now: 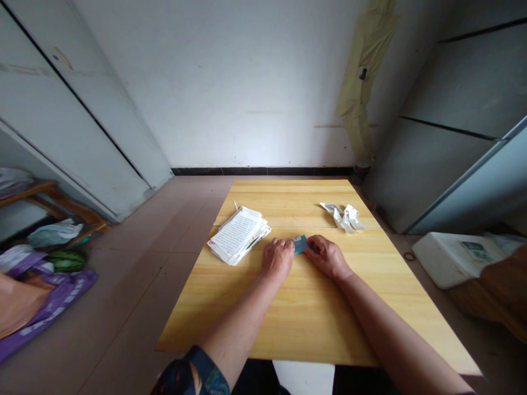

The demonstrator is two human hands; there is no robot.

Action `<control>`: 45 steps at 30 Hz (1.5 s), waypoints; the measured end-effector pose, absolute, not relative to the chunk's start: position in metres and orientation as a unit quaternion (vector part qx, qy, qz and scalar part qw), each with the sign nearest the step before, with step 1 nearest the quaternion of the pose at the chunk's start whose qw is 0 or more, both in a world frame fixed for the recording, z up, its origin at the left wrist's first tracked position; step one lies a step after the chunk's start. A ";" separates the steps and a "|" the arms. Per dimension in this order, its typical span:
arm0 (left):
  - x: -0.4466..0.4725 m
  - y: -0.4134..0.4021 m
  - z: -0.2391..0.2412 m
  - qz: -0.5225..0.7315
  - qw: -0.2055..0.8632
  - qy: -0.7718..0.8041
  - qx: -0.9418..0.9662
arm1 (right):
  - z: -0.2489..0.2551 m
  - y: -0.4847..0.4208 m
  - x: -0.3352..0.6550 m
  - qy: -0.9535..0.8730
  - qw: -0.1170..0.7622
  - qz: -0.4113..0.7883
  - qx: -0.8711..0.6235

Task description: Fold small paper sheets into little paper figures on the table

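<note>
A small flat blue-green piece (300, 244), which looks like paper or card, lies on the wooden table (313, 312) between my hands. My left hand (278, 257) rests over its left end, fingers curled down and closed on it. At the opposite end, my right hand (328, 257) holds the right edge between thumb and fingers. Both ends of the piece are hidden under my fingers. Left of my left hand sits a loose stack of printed paper sheets (239, 233). Crumpled white paper (346, 215) lies beyond my right hand.
A white wall (247, 99) stands behind the table. On the floor at left are a purple bag (61, 299) and a green striped melon (68, 260). A white box (447, 258) is to the right of the table, near a grey cabinet (448, 99).
</note>
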State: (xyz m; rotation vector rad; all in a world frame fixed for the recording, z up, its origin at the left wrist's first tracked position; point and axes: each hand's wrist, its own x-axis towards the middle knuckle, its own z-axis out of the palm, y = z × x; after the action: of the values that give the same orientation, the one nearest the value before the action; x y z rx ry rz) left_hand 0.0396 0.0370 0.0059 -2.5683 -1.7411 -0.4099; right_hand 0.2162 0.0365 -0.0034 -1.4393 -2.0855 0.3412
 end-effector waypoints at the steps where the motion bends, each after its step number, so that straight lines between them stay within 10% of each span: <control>1: 0.040 0.037 0.006 -0.131 0.007 -0.556 -0.821 | -0.004 0.037 0.217 -0.775 0.302 0.142 -0.537; 34: 0.043 0.030 0.012 -0.110 0.020 -0.633 -0.766 | 0.005 0.031 0.204 -0.821 0.096 -0.013 -0.562; 45: 0.041 0.031 0.011 -0.125 0.020 -0.612 -0.781 | -0.004 0.034 0.210 -0.814 0.205 0.037 -0.543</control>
State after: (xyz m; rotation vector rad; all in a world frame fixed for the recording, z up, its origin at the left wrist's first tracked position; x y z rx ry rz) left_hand 0.0410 0.0310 0.0114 -2.4222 -1.8979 -0.3875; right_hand 0.2099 0.0337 -0.0038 -1.5141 -2.2683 0.1045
